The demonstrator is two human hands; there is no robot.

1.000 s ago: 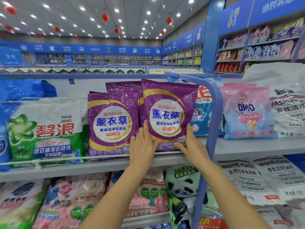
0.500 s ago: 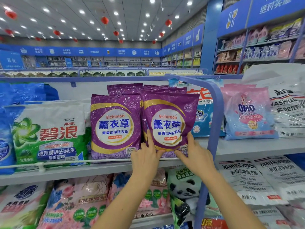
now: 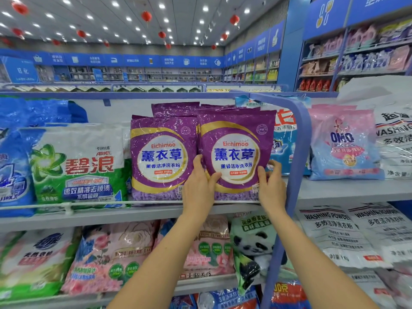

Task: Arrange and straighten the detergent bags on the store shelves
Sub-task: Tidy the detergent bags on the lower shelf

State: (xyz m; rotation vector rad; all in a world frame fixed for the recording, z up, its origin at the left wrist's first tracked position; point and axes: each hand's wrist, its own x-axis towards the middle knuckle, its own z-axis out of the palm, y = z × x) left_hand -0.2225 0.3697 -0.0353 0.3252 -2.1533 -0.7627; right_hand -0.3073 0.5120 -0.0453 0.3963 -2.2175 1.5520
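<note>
Left hand and right hand grip the lower side edges of the purple detergent bag, thumbs on its front. It stands upright at the shelf front edge, touching a matching bag.

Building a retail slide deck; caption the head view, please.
Left hand and right hand grip a purple Eichimoo bag upright on the shelf.

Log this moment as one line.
phase: straighten; left hand: grips right purple bag at left edge; right hand: grips its right edge; bag: upright on shelf
</note>
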